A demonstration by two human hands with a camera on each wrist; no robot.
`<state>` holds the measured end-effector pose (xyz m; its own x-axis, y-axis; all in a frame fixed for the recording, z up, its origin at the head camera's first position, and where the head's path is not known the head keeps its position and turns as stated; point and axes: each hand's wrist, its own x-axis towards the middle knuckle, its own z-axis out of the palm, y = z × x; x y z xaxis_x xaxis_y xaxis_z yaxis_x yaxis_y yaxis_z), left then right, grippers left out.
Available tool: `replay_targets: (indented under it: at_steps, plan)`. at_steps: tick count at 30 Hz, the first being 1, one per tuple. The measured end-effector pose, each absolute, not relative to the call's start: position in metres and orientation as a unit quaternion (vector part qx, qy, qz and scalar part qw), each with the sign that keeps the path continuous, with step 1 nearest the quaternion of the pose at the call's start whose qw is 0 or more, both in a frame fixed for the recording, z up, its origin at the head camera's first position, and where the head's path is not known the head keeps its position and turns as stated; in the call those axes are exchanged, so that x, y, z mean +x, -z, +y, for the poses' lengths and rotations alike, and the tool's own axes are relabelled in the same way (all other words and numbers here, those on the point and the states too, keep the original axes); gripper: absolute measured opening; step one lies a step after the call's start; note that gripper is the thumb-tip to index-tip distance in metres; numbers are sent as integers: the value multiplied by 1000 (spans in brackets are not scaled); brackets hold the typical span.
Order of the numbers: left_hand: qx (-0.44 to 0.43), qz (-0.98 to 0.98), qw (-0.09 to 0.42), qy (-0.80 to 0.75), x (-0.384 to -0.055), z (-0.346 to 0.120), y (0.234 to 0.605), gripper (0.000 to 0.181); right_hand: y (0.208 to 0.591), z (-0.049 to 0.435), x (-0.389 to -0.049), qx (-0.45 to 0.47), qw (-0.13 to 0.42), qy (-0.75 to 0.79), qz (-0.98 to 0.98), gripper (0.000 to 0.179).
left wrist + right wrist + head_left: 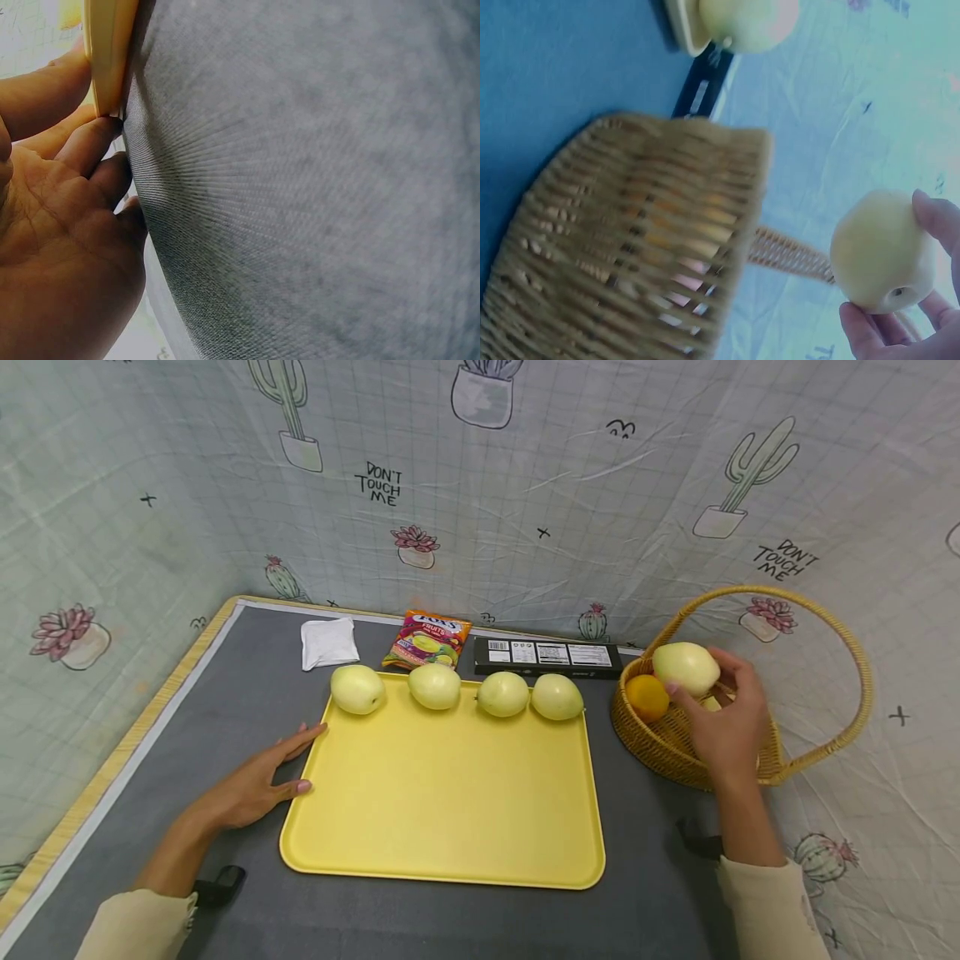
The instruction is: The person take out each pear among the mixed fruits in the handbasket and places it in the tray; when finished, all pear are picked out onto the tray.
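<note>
My right hand (729, 727) grips a pale yellow-green fruit (686, 669) above the wicker basket (660, 760), with the thumb on one side and fingers on the other. In the right wrist view this fruit (881, 251) has a small dimple in its end, and it is clear of the basket. My left hand (251, 787) rests at the left edge of the yellow tray (450, 793), fingers extended and fingertips at the rim. Several similar fruits (435, 686) lie in a row along the tray's far edge. An orange fruit (647, 697) sits in the basket.
Behind the tray lie a white packet (330, 643), a Fox's candy bag (427, 641) and a long black box (547, 657). The basket's tall handle (862, 677) leans out to the right. A cactus-print sheet (525, 485) hangs behind the grey table.
</note>
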<state>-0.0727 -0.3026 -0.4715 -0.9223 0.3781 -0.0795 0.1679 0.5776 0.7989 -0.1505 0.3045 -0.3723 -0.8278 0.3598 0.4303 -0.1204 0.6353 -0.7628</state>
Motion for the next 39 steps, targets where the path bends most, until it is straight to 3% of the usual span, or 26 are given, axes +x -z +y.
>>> replay_targets:
  at_steps: [8,39]
  plan:
    - [163,877,117,-437,-73,-304,473,90,368,280,-139,15,305,-453,-838,69]
    - [154,881,116,-432,-72,-305,474,88,370,180,-111,185,200,-492,-827,72]
